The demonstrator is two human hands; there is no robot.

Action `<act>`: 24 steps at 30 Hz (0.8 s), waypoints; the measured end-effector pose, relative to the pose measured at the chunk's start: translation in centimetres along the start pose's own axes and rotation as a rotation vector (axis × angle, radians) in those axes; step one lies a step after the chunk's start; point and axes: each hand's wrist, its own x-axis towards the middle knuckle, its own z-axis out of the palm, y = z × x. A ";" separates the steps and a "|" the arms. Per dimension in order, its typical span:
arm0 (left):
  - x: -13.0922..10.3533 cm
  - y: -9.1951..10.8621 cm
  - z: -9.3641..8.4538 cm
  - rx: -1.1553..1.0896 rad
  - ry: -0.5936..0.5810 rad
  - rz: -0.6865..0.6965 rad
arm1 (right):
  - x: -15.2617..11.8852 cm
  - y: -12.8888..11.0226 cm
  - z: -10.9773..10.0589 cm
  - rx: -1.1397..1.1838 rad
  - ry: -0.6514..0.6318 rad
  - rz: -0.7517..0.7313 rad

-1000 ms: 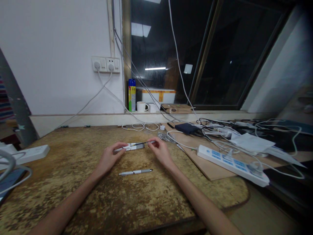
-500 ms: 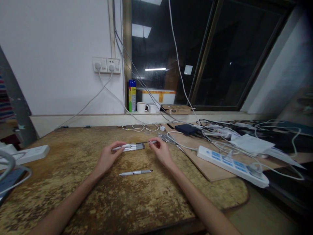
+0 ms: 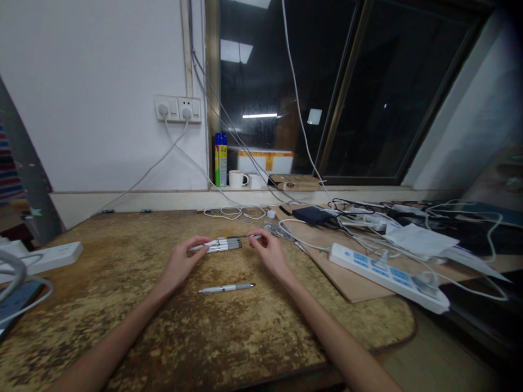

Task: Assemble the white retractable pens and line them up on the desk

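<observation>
Now your left hand (image 3: 183,261) grasps a white pen barrel (image 3: 213,242); your right hand (image 3: 268,251) pinches a gray pen piece (image 3: 256,236). A loose pen (image 3: 227,288) lies nearer you.

Lettering, none of it surely legible: dark characters on the yellow label of one blue-capped spray can (image 3: 220,161); small faint print on one brown cardboard box (image 3: 300,183); faint marks on the orange tape (image 3: 266,154) of one white box (image 3: 283,163).
</observation>
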 end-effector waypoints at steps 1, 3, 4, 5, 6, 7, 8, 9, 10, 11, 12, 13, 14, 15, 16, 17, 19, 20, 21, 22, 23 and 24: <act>0.0 0.0 0.0 -0.005 0.005 -0.001 | 0.0 0.0 0.0 -0.001 -0.003 -0.002; 0.0 0.0 0.0 0.000 0.019 -0.004 | 0.0 0.0 0.0 -0.004 -0.004 -0.002; 0.0 -0.1 0.0 0.009 0.023 -0.005 | 0.0 -0.1 0.0 -0.005 -0.002 0.001; 0.1 -0.1 -0.1 0.019 0.023 -0.005 | 0.0 -0.1 0.0 -0.005 0.001 0.004; 0.1 -0.1 -0.1 0.027 0.022 -0.003 | 0.0 -0.1 0.0 -0.004 0.004 0.006; 0.1 -0.2 -0.1 0.031 0.021 0.000 | 0.0 -0.1 0.0 -0.004 0.004 0.006; 0.1 -0.2 -0.2 0.029 0.020 0.002 | 0.0 -0.1 0.0 -0.004 0.003 0.007; 0.0 -0.2 -0.2 0.025 0.016 0.002 | 0.0 -0.1 0.0 -0.005 0.000 0.006; 0.0 -0.2 -0.2 0.019 0.012 0.002 | 0.0 -0.1 0.0 -0.004 -0.003 0.005; 0.0 -0.2 -0.2 0.013 0.007 0.003 | 0.0 -0.1 0.0 -0.003 -0.004 0.003; 0.0 -0.2 -0.2 0.009 0.002 0.004 | 0.0 0.0 0.0 -0.002 -0.004 0.002; 0.0 -0.1 -0.2 0.006 -0.002 0.006 | 0.0 0.0 0.0 0.000 -0.002 0.002; 0.0 -0.1 -0.1 0.005 -0.003 0.007 | 0.0 0.0 0.0 0.002 0.000 0.002; 0.0 -0.1 -0.1 0.007 -0.001 0.007 | 0.0 0.0 0.0 0.003 0.002 0.001; 0.0 0.0 -0.2 0.010 0.002 0.008 | 0.1 0.1 0.0 0.004 0.004 -0.001; 0.0 0.1 -0.2 0.016 0.003 0.009 | 0.1 0.1 0.1 0.003 0.004 -0.005; -0.1 0.2 -0.2 0.038 0.007 0.014 | 0.1 0.0 0.1 0.003 0.004 -0.013; -0.1 0.2 -0.2 0.047 0.009 0.016 | 0.1 0.0 0.1 0.003 0.004 -0.015; -0.1 0.2 -0.2 0.049 0.011 0.016 | 0.1 -0.1 0.1 0.003 0.003 -0.015; -0.1 0.2 -0.2 0.049 0.011 0.014 | 0.0 -0.2 0.1 0.003 0.002 -0.013; -0.1 0.2 -0.1 0.046 0.009 0.012 | 0.0 -0.2 0.1 0.004 0.000 -0.010; -0.1 0.2 -0.1 0.040 0.006 0.010 | 0.0 -0.3 0.1 0.004 -0.002 -0.008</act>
